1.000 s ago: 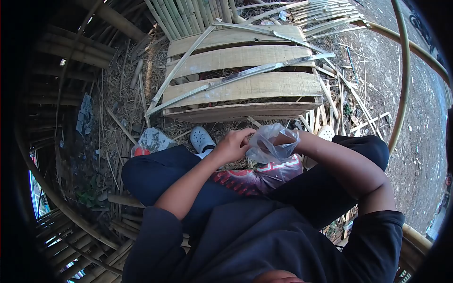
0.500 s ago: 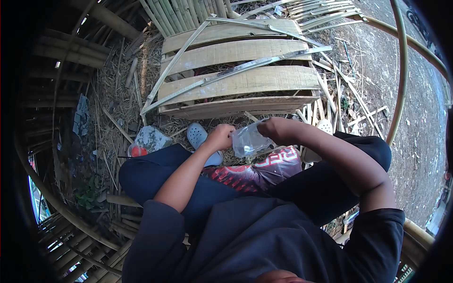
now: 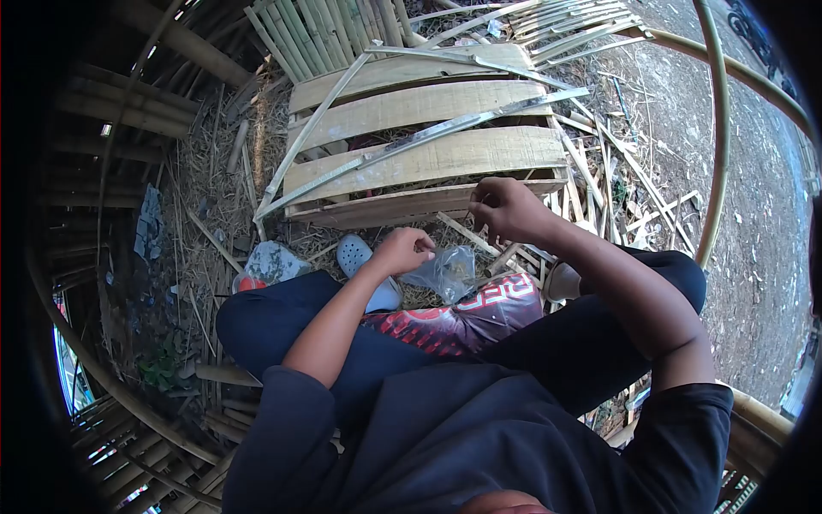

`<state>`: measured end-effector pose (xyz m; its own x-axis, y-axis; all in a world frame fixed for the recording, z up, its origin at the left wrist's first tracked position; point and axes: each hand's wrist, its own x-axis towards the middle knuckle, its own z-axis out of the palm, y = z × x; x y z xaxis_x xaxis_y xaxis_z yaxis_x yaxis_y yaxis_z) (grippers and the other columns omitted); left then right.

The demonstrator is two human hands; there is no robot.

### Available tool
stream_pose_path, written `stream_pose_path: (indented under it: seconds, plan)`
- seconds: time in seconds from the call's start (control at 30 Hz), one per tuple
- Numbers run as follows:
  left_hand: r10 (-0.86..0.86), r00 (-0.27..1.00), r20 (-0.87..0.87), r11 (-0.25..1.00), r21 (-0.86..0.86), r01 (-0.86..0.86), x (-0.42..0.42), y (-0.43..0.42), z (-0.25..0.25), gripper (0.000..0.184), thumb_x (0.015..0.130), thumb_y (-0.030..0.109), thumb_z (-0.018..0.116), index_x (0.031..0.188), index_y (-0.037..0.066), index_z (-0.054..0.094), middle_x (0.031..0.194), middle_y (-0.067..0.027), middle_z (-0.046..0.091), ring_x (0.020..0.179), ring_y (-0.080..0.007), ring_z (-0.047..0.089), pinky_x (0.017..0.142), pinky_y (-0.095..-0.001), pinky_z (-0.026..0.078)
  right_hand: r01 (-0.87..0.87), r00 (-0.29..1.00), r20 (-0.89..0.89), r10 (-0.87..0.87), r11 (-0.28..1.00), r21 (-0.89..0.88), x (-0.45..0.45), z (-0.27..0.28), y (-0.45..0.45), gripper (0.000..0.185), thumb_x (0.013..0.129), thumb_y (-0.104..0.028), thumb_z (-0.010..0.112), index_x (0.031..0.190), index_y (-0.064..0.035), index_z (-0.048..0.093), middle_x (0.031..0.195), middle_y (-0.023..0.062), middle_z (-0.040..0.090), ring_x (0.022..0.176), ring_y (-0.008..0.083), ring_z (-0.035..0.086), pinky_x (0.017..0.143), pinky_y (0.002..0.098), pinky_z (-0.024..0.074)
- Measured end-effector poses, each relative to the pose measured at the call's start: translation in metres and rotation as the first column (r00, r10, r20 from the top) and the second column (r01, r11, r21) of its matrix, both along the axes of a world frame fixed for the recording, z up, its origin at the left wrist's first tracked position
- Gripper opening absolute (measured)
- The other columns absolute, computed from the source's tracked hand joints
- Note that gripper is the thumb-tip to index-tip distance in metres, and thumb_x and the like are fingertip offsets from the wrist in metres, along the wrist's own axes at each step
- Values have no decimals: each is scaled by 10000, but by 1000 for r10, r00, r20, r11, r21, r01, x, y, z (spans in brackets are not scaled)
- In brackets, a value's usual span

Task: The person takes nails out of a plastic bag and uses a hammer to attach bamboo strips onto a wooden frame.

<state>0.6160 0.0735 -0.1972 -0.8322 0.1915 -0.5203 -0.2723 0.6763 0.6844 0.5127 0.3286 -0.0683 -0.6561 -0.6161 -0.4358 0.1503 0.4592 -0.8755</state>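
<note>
Bag (image 3: pixel 453 269) lies near crate (image 3: pixel 488 151), clear of right hand (image 3: pixel 509 211), its grip loose, empty. Left hand (image 3: pixel 404 252): narrow grip, hold unclear; remaining work unclear.

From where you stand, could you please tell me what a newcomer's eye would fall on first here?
Probably the pale slatted wooden platform, beyond the hands, with thin strips laid slantwise across it. Next, the clear plastic bag between the person's legs, just below the left hand, and the red-patterned cloth with white lettering beside it.

Printed cloth (image 3: pixel 467 325) reads perhaps "RE".
</note>
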Motion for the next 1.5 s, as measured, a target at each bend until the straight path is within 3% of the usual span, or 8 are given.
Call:
stream_pose_path:
  seconds: [0.13,0.77,0.93,1.1,1.23,1.3,1.4,1.5]
  plan:
    - [412,911,-25,669,686,-284,1,45,61,291,916,229,809,1120,36,731,947,-55,756,908,-124,726,748,-268,572,102,946,310,-95,995,-6,2,18,-5,166,1029,-191,611,1041,-25,621,802,105,710,590,178,680,517,293,537]
    - [457,846,-274,693,706,-146,19,35,76,172,961,75,733,1120,27,687,1077,-71,711,969,-136,709,733,-274,583,127,810,585,-34,985,-119,25,2,-18,144,995,-177,606,1037,-41,633,828,78,685,606,198,694,518,312,525]
    - [567,799,-201,609,756,-242,14,40,85,143,978,92,719,1094,17,684,1055,-72,716,916,-138,722,713,-266,575,-142,854,510,103,989,39,5,-10,-17,321,1042,-321,553,986,-26,666,756,67,681,580,177,685,503,297,521]
    - [605,789,-109,583,736,-345,14,36,96,183,986,138,720,1122,20,685,977,-51,731,886,-126,723,674,-246,548,-566,816,425,391,691,450,-14,-92,-1,472,1024,-438,528,1047,-2,708,840,137,755,588,218,713,516,342,575]
    - [615,784,-83,557,749,-357,15,33,106,227,977,155,734,1156,24,690,961,-44,733,845,-105,709,663,-229,524,-483,874,428,231,512,711,-5,-178,15,517,1013,-425,513,1138,42,699,959,233,757,681,285,756,571,404,634]
    - [614,786,-75,560,742,-367,13,32,112,228,975,151,735,1160,25,693,958,-35,731,829,-91,696,666,-223,518,-527,849,495,185,350,774,-7,-207,10,499,1008,-432,522,1198,-8,703,1114,203,752,865,316,771,735,462,650]
    - [598,794,-108,589,732,-344,13,36,118,222,973,145,736,1157,27,699,953,-20,728,821,-72,682,667,-217,513,-447,868,266,419,427,786,-1,-339,27,461,983,-362,486,1259,-54,688,1351,118,674,1312,272,608,1136,615,391]
    - [568,809,-152,621,724,-300,10,41,131,208,969,107,729,1153,14,698,978,-21,723,859,-65,671,706,-223,530,-473,839,295,457,346,810,35,-274,1,373,892,-353,649,1170,-133,763,1158,92,765,1198,258,678,1151,770,155]
